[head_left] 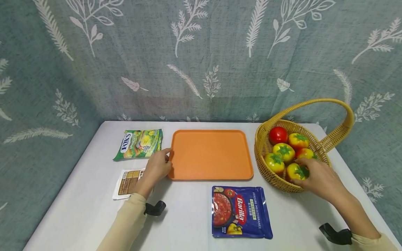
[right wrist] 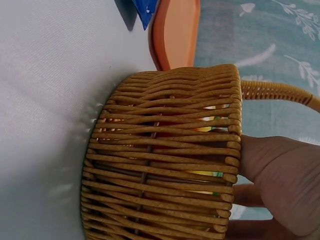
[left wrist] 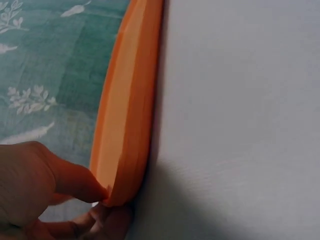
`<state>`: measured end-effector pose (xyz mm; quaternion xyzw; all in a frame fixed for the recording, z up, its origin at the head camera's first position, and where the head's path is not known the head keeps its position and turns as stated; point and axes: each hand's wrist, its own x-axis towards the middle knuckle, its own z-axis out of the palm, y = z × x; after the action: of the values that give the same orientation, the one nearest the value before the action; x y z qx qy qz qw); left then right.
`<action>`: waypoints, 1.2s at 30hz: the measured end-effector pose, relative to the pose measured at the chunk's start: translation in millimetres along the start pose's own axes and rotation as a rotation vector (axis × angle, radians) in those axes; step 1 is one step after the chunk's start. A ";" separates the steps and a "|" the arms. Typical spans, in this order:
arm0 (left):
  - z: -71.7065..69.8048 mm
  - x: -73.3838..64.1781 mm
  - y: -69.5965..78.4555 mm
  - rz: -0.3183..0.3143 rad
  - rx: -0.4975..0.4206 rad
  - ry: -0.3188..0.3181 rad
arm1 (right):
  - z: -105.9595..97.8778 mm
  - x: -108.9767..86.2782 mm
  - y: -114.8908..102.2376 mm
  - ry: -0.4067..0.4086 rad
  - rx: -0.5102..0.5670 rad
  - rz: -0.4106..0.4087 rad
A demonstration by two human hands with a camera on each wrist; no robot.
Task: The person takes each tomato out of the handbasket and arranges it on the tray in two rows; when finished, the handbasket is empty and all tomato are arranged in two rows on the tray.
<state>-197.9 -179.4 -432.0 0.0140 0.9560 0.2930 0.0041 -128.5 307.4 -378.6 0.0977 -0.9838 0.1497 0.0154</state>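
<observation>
My left hand (head_left: pixel 159 164) is at the left rim of a flat orange tray (head_left: pixel 211 155). In the left wrist view its thumb and fingers pinch the end of the tray wall (left wrist: pixel 131 125). Over on the right, my right hand (head_left: pixel 321 176) reaches over the near rim of a wicker basket (head_left: pixel 263 165). Its thumb and fingers are around a yellow fruit with a green leafy cap (head_left: pixel 295 171), still among the others. In the right wrist view the woven side hides the fingertips. Beside that fruit lie several similar yellow ones and a red, round fruit (head_left: pixel 278 135).
A green Fox's candy bag (head_left: pixel 141 143) lies left of the tray. Below it, a white-and-brown packet (head_left: pixel 127 184) is partly covered by my left forearm. A blue Barilla sauce pouch (head_left: pixel 242 212) lies in front of the tray. The basket's tall handle (head_left: pixel 314 101) arches up at the right.
</observation>
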 end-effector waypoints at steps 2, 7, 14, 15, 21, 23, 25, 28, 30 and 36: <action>-0.3 0.7 0.3 -0.008 0.007 -0.001 | -0.4 -1.6 -0.1 0.015 -0.015 -0.002; -0.2 1.0 0.3 -0.020 0.031 -0.030 | -3.1 -5.0 -0.7 0.018 -0.012 0.019; -1.4 0.8 -0.2 0.001 0.026 -0.037 | -6.8 -8.9 -2.0 0.041 -0.008 0.024; -1.7 0.9 0.0 0.004 0.023 -0.041 | -6.9 -9.7 -2.7 0.053 -0.009 0.021; -2.2 2.0 0.6 -0.004 0.004 -0.056 | -9.5 -13.7 -10.3 0.140 -0.008 0.010; -2.2 2.0 0.1 -0.005 0.001 -0.059 | -11.0 -15.1 -14.1 0.171 -0.005 0.001; -2.2 1.8 -0.3 -0.006 -0.003 -0.060 | -12.9 -16.2 -18.0 0.204 -0.008 -0.019; -2.4 1.8 -1.0 -0.005 -0.012 -0.064 | -16.1 -17.6 -24.2 0.255 -0.010 -0.061; -2.8 1.9 -1.3 -0.007 -0.021 -0.066 | -18.4 -18.1 -29.3 0.280 -0.011 -0.083; -2.7 2.0 -2.6 -0.011 -0.035 -0.075 | -25.0 -18.8 -49.4 0.311 0.020 -0.136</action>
<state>-200.1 -183.1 -431.2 0.0194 0.9500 0.3090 0.0418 -100.4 272.2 -341.5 0.1399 -0.9591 0.1714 0.1768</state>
